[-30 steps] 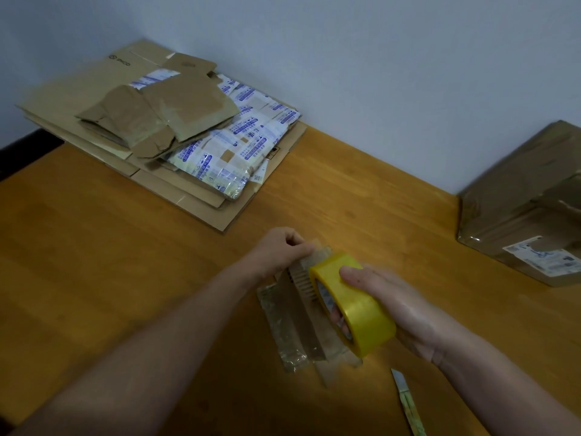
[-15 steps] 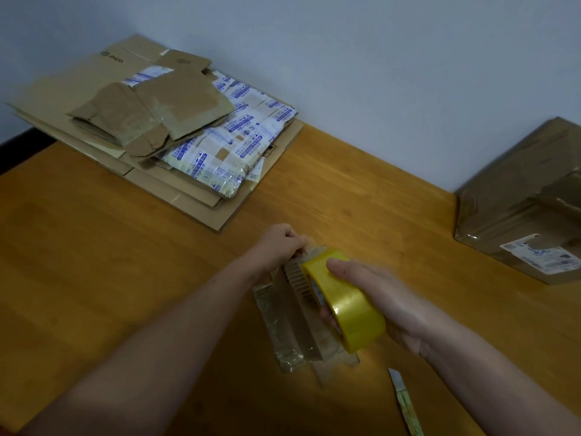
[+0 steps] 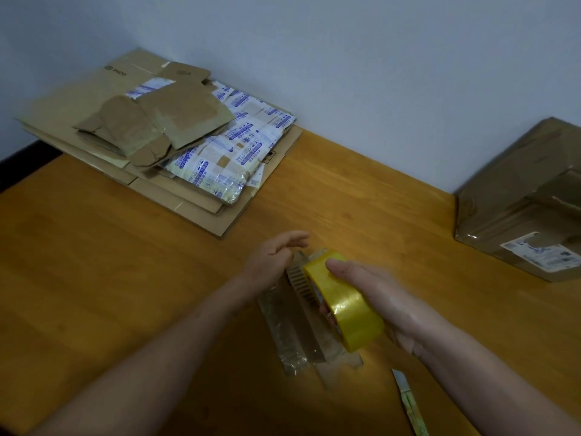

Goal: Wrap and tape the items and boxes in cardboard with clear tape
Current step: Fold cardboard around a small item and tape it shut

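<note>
Cardboard stack [image 3: 78,121] behind, tape roll [image 3: 349,309] covering parcel [image 3: 292,325], knife [image 3: 408,401] (bottom right) nearby

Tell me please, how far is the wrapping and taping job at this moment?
Done, it seems: the large box at the right is wrapped in shiny tape. In hand: the right hand holds the yellow tape roll over a small cardboard parcel, partly taped; the left hand is open at its far end. Left: finishing this parcel, and perhaps the cardboard stack; the cutter lies nearby.

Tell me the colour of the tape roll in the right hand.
Yellow and slightly translucent. The head view, the only one, shows the tape roll gripped by the right hand.
</note>
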